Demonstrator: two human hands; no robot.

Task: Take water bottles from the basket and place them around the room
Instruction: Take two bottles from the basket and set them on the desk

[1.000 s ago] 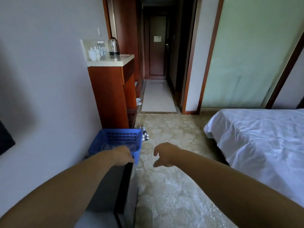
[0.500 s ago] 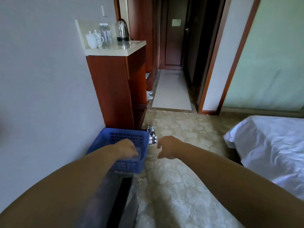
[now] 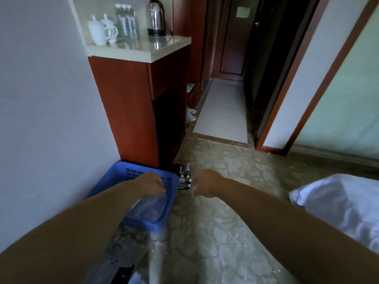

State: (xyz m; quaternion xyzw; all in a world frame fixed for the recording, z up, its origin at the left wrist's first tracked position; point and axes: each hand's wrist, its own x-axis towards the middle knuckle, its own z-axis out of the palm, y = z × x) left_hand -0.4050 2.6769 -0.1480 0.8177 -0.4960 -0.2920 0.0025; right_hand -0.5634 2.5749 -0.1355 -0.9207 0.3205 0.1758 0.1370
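While both bare forearms reach forward from the bottom of the view, the left hand (image 3: 150, 184) sits over the blue basket (image 3: 114, 181), its fingers curled around the upper end of a clear water bottle (image 3: 150, 207) that slants down and back toward the person inside the basket's near right corner. The bottle is blurred, so its cap cannot be made out, and what else lies in the basket is hidden by the arm. The right hand (image 3: 206, 183) hangs just right of the basket above the patterned floor (image 3: 225, 232), loosely curled into a near fist with nothing in it. Below the left arm a dark speckled surface (image 3: 123, 249) runs under the basket's near edge. Just beyond the basket's right rim a small dark tray (image 3: 184, 178) on the floor holds several little bottles, too small to read. On the right a corner of a white bed (image 3: 338, 203) shows. Behind the basket, against the white wall, stands a red-brown cabinet (image 3: 127, 107) with a pale top. On that top stand two white lidded cups (image 3: 99, 31), a tight group of clear water bottles (image 3: 126, 22) beside them, and a steel kettle (image 3: 156, 17) to their right. Farther off, a hallway leads to a dark wooden door (image 3: 233, 37).
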